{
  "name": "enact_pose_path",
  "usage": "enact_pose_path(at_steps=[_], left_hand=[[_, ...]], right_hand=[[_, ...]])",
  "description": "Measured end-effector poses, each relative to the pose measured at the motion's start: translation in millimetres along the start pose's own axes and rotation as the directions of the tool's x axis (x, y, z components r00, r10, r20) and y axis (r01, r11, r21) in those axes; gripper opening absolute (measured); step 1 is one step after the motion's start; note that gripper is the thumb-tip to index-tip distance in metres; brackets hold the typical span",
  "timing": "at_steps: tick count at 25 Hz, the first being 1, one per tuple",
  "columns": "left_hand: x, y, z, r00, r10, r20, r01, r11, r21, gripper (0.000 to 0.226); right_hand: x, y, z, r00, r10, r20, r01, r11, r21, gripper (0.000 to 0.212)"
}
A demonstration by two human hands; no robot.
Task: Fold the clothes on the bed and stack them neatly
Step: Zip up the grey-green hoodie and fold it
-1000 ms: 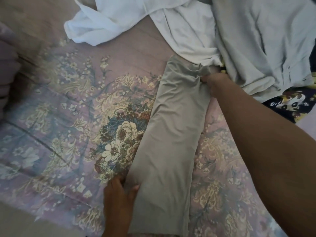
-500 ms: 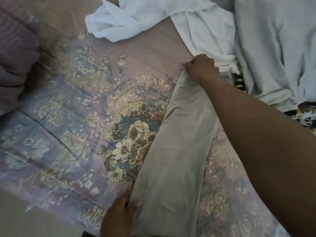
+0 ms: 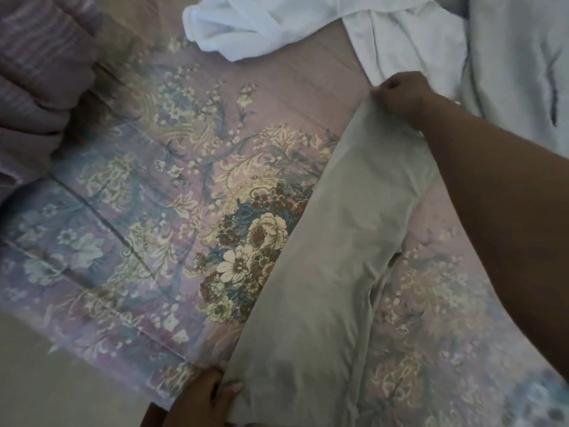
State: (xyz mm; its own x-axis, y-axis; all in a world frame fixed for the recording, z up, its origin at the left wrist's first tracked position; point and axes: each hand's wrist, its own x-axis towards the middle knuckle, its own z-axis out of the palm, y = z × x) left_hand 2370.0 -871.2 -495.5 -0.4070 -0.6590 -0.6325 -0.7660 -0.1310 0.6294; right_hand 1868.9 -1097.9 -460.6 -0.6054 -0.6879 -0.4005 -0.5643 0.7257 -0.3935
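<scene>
Right hand (image 3: 403,97) pinches the beige garment's (image 3: 332,257) far end, left hand (image 3: 203,399) grips its near edge

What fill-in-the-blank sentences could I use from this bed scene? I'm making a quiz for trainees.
1. The right hand pinches the far end of the ____ garment.
2. The left hand holds that garment's ____ end.
3. The crumpled white cloth lies on the ____-patterned bedspread.

Missing words: beige; near; floral
</scene>
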Motion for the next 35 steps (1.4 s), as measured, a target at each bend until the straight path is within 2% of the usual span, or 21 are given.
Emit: enact_pose_path(at_steps=[1,2,5,6,7,9,11,13,15,17,19,21,26,28,29,30,31,32,33,34,35], left_hand=[[-6.1,-4.5,3.2,0.998,-0.054,-0.027,0.054,0.999,-0.01,0.035],[-8.5,-10.5,2.4,1.0,-0.011,-0.012,0.011,1.0,0.0,0.039],[-1.2,-14.0,-9.3,0.975,0.14,0.175,-0.12,0.986,-0.119,0.033],[3.6,-11.1,-15.4,0.984,0.101,0.145,-0.087,0.991,-0.1,0.026],[6.4,-7.8,-20.5,0.998,0.05,0.025,-0.048,0.997,-0.06,0.016],[7.9,4.3,-21.3,0.987,0.015,-0.158,0.009,0.988,0.153,0.006],[3.9,35.2,-9.5,0.933,0.174,-0.317,-0.016,0.896,0.443,0.041],[-6.7,73.2,19.9,0.868,0.432,-0.244,-0.237,0.794,0.56,0.052],[-16.0,97.6,58.2,0.778,0.625,-0.065,-0.446,0.623,0.643,0.037],[-17.4,110.2,88.8,0.801,0.585,0.129,-0.514,0.561,0.648,0.037],[-13.0,112.9,107.5,0.856,0.44,0.271,-0.506,0.607,0.613,0.033],[-3.4,110.1,110.8,0.891,0.365,0.271,-0.451,0.627,0.635,0.02],[-15.3,96.6,114.5,0.795,0.49,0.358,-0.6,0.55,0.582,0.023],[-23.9,92.2,107.0,0.771,0.513,0.377,-0.635,0.585,0.504,0.034],[-25.5,92.2,96.5,0.759,0.512,0.403,-0.65,0.621,0.437,0.04],[-24.9,88.0,83.4,0.72,0.572,0.392,-0.694,0.591,0.412,0.04],[-19.6,81.0,67.6,0.658,0.656,0.37,-0.75,0.527,0.4,0.037],[-13.4,72.5,47.8,0.591,0.732,0.339,-0.788,0.433,0.437,0.036],[-4.8,64.0,26.7,0.52,0.781,0.345,-0.815,0.334,0.473,0.04],[5.9,54.4,4.5,0.46,0.805,0.374,-0.834,0.247,0.494,0.047],[17.9,45.2,-16.6,0.396,0.808,0.436,-0.856,0.153,0.494,0.056]], right_hand=[[-1.1,0.8,3.3,0.998,-0.026,0.054,0.029,0.998,-0.052,0.05],[-1.0,1.7,5.9,0.996,-0.036,0.086,0.045,0.994,-0.101,0.055],[3.4,4.6,8.2,0.998,-0.029,0.047,0.037,0.982,-0.186,0.045],[4.8,4.1,7.9,1.0,-0.028,-0.006,0.026,0.98,-0.195,0.037],[3.6,3.6,7.8,0.998,-0.033,-0.06,0.021,0.982,-0.188,0.034],[-11.8,5.0,9.9,0.986,-0.093,-0.141,0.066,0.981,-0.182,0.035],[-44.0,20.2,15.8,0.969,-0.151,-0.193,0.115,0.976,-0.184,0.043],[-90.2,48.0,26.9,0.962,-0.083,-0.261,0.05,0.99,-0.13,0.043],[-139.4,79.3,42.9,0.954,0.145,-0.261,-0.12,0.987,0.11,0.036],[-178.7,100.0,58.0,0.936,0.339,-0.091,-0.283,0.883,0.374,0.035],[-197.0,108.4,68.9,0.92,0.391,0.015,-0.348,0.802,0.486,0.031],[-197.1,108.2,71.6,0.922,0.388,0.009,-0.342,0.803,0.488,0.026],[-187.2,114.9,63.7,0.928,0.372,-0.032,-0.344,0.886,0.31,0.021],[-199.5,112.0,65.8,0.934,0.353,-0.053,-0.327,0.904,0.275,0.023],[-215.4,108.7,70.0,0.947,0.295,-0.127,-0.273,0.948,0.165,0.035],[-238.0,105.4,77.4,0.961,0.143,-0.235,-0.145,0.989,0.008,0.043],[-266.9,102.9,88.3,0.944,-0.096,-0.316,0.05,0.987,-0.15,0.045],[-301.2,102.2,102.5,0.873,-0.362,-0.328,0.274,0.919,-0.285,0.043],[-337.8,104.1,120.8,0.776,-0.582,-0.242,0.481,0.795,-0.371,0.04],[-375.2,107.8,139.6,0.694,-0.716,-0.079,0.632,0.658,-0.41,0.041],[-409.9,112.1,156.7,0.634,-0.767,0.101,0.723,0.542,-0.427,0.046]])
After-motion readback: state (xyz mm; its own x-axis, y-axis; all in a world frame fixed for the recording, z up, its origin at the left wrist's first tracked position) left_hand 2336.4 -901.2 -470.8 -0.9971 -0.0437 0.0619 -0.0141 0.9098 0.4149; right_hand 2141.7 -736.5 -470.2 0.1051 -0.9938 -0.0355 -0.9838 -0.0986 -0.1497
